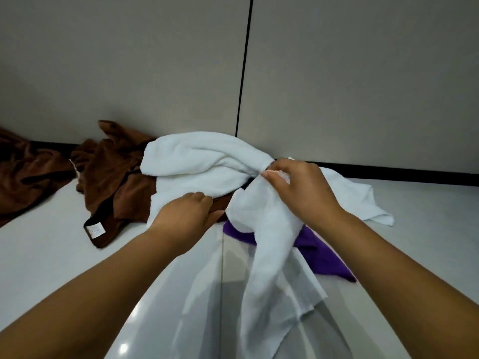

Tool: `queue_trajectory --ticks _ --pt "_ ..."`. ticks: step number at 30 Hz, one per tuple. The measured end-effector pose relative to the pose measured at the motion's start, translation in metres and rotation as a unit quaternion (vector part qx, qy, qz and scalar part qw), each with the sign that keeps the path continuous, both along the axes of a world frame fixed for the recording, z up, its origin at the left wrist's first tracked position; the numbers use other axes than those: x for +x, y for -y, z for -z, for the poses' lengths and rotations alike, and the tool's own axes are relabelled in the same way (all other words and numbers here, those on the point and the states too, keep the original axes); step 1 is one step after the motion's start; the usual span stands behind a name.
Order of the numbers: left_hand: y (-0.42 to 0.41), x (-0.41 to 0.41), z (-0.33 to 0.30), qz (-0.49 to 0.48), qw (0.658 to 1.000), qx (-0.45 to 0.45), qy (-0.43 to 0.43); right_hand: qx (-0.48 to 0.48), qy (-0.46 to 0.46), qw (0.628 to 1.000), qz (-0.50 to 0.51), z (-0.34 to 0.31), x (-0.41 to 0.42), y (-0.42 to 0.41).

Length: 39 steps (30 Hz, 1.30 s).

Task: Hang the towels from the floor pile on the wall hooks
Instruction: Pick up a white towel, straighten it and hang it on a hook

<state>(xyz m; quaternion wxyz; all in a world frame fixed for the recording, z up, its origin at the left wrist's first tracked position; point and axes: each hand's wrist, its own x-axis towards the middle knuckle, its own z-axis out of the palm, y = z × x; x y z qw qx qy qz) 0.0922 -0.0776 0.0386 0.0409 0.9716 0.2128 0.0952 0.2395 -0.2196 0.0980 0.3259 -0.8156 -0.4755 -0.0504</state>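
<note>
Left side of the frame is just brown towels (111, 174) heaped on the floor by the wall. Mid-frame, the left hand (186, 216) has its fingers tucked into the white towel (207, 161), though the grip itself is hidden. The right hand (298, 187) pinches a bunched fold just right of center. The towel runs lower right from that pinch, over a purple towel (318, 252), so I'd lift from the right.

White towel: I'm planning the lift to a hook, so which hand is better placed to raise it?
The right hand, probably: it already pinches the white towel at a gathered bunch, while the left hand reaches under its lower edge.
</note>
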Motion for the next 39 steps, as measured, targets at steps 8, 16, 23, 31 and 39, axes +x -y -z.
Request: queue_trajectory --ticks 8,16,23,31,39 --pt "0.040 0.012 -0.067 0.015 0.987 -0.100 0.125 0.009 0.395 0.918 -0.021 -0.083 -0.003 0.023" --pt "0.061 0.017 -0.091 0.037 0.959 -0.148 0.240 0.156 0.528 0.835 -0.012 -0.129 -0.029 0.038" --pt "0.067 0.007 -0.081 0.120 0.944 -0.113 0.287 0.078 0.528 0.840 -0.098 -0.074 -0.026 0.040" --pt "0.081 0.014 -0.073 0.045 0.883 -0.271 0.381 0.074 0.410 0.907 -0.067 -0.049 -0.022 0.035" --pt "0.060 0.009 -0.070 0.039 0.954 -0.080 0.287 0.047 0.311 0.949 0.005 -0.027 -0.021 0.033"
